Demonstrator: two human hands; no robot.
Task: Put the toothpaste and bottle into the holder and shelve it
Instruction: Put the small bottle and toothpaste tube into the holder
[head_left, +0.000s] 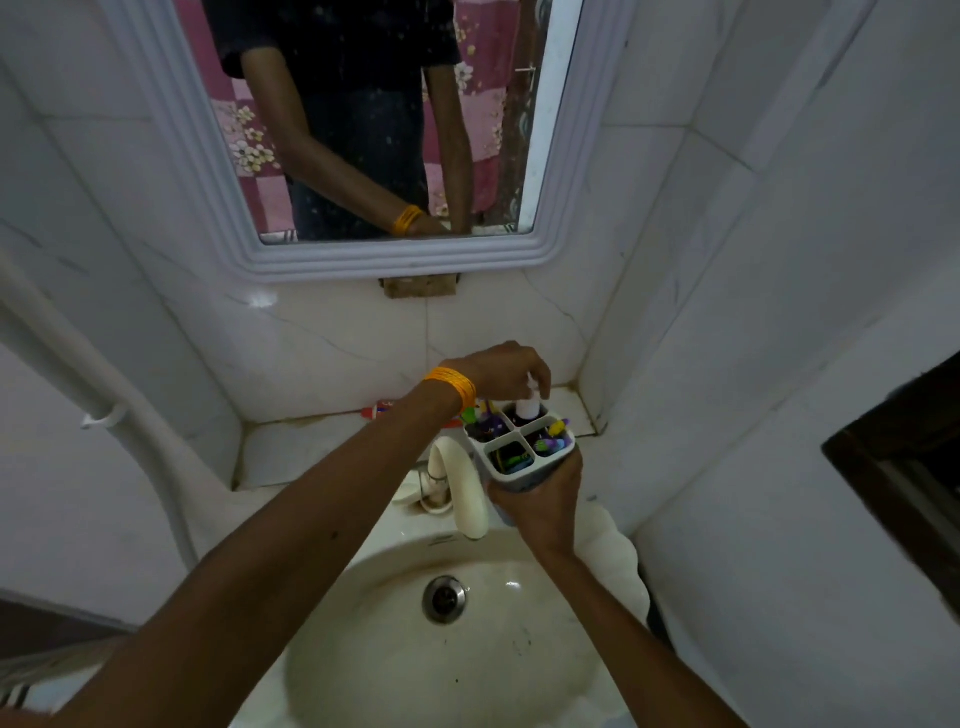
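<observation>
My right hand (543, 501) grips a white holder (506, 470) with several compartments from below, above the basin's back edge. My left hand (506, 369), with yellow bangles on the wrist, is closed over the white pump top of a small bottle (529, 404). The bottle stands in the holder's far compartment. Toothbrushes with coloured handles (555, 435) fill the other compartments. A red toothpaste tube (378, 409) lies on the tiled ledge (322, 447) behind my left forearm, partly hidden.
A cream tap (467, 493) curves over the white basin (363, 649) just left of the holder. The drain (444, 598) is at the middle. A white-framed mirror (395, 254) hangs above the ledge. White pipes (78, 374) run at the left; tiled walls close in on the right.
</observation>
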